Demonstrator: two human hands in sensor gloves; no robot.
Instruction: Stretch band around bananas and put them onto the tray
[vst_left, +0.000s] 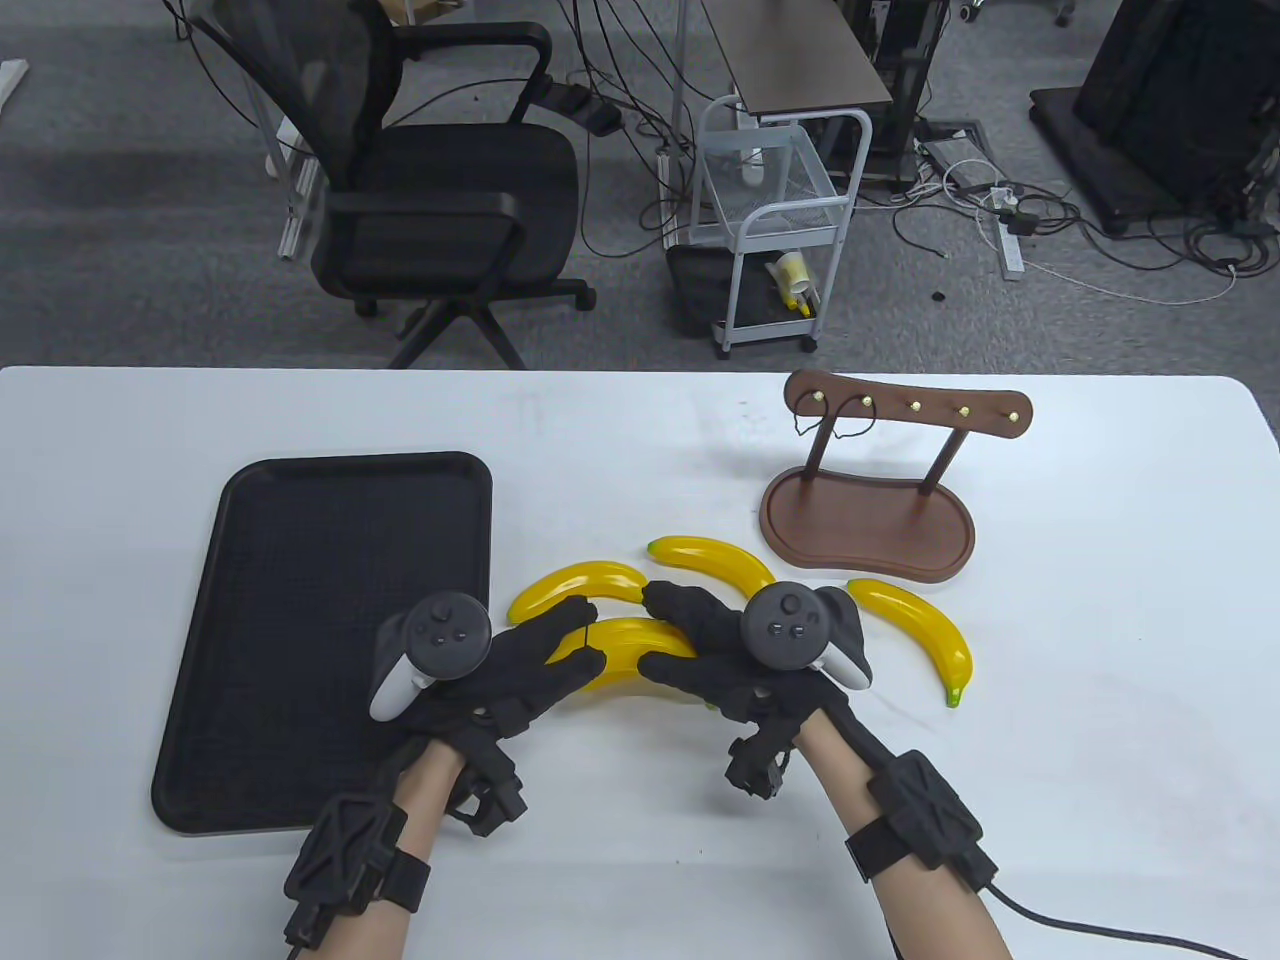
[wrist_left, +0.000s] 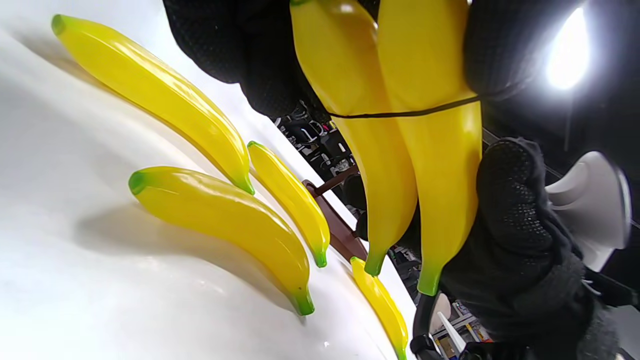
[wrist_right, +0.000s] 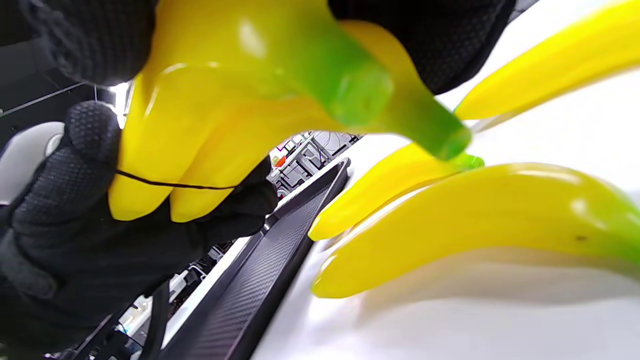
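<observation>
Now banded bananas (wrist_left: 400, 150) between fingers (wrist_left: 505, 200)

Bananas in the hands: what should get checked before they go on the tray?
1. Thin black elastic band across both held yellow plastic bananas: ok; whether it goes all the way round, cannot tell.
2. Left hand gripping the pair: ok.
3. Right hand gripping the pair's other end: ok.
4. Black rectangular plastic tray has bare room: ok.
5. Path left to the tray free of things: ok.
6. Three loose yellow bananas lie on the white table, unbanded: not ok yet.
</observation>
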